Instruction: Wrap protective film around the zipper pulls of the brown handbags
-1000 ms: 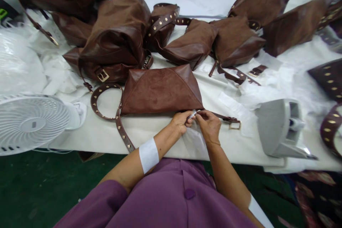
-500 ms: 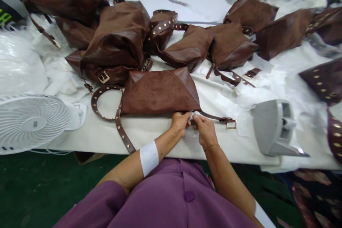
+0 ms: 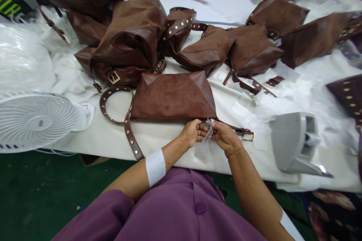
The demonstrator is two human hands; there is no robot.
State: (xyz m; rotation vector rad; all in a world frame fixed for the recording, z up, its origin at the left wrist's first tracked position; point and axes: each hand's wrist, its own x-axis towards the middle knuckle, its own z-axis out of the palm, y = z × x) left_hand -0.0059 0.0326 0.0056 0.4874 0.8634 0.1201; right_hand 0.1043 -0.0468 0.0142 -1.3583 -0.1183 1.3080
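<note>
A brown suede-and-leather handbag (image 3: 174,96) lies on its side on the table in front of me, its lower edge just beyond my hands. My right hand (image 3: 226,135) pinches a crumpled strip of clear plastic (image 3: 208,133) near the bag's right corner. Beside the plastic, my left hand (image 3: 194,133) has its fingers loosely curled and apart; whether the fingertips touch the plastic is hard to see. A strap with a gold buckle (image 3: 248,136) runs right from the bag. On the left, the studded strap (image 3: 130,135) loops and trails toward the table's front edge.
Several brown bags (image 3: 130,37) crowd the back of the table. A white fan (image 3: 36,120) stands left, beside clear plastic wrapping (image 3: 25,60). A grey tape dispenser (image 3: 294,143) sits right. White paper and plastic scraps (image 3: 271,109) lie around it.
My right hand has moved slightly right, drawing the plastic out longer. My left fingers have loosened and spread from their pinch. The camera view has shifted a little.
</note>
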